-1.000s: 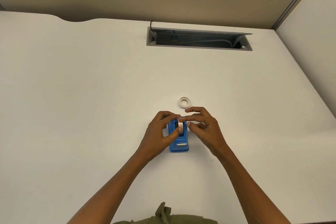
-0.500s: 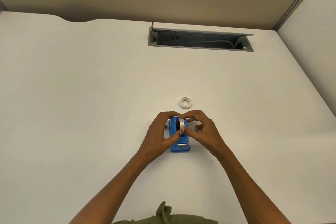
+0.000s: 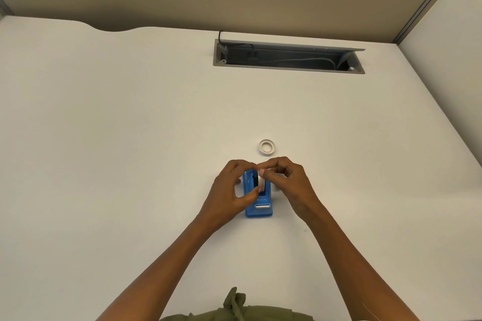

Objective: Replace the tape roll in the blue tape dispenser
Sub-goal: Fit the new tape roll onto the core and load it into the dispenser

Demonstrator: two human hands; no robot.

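Both grips close on the same item. The left hand [image 3: 229, 191] has thumb and fingers pinched on the tape roll [image 3: 260, 180] from its near and far sides; the right hand [image 3: 289, 184] pinches the roll's top edge with thumb and forefinger. The roll stands upright on edge, partly down in the cradle of the blue tape dispenser [image 3: 258, 199], which sits on the bench [image 3: 130, 138] near the middle, closer to the near edge. A black hub appears to sit in the roll's centre, though fingers cover most of it and the fit cannot be confirmed.

A second ring [image 3: 267, 147] lies flat on the bench just beyond the hands, apart from them; judged to be the spent core.

Handling assessment: the roll is light and stiff, with smooth sides and a tacky outer face. Best hold is on the flat side walls or across the rim, as now. The dispenser is likely weighted and should stay put under a downward press. The serrated cutter at the dispenser's near end merits care.
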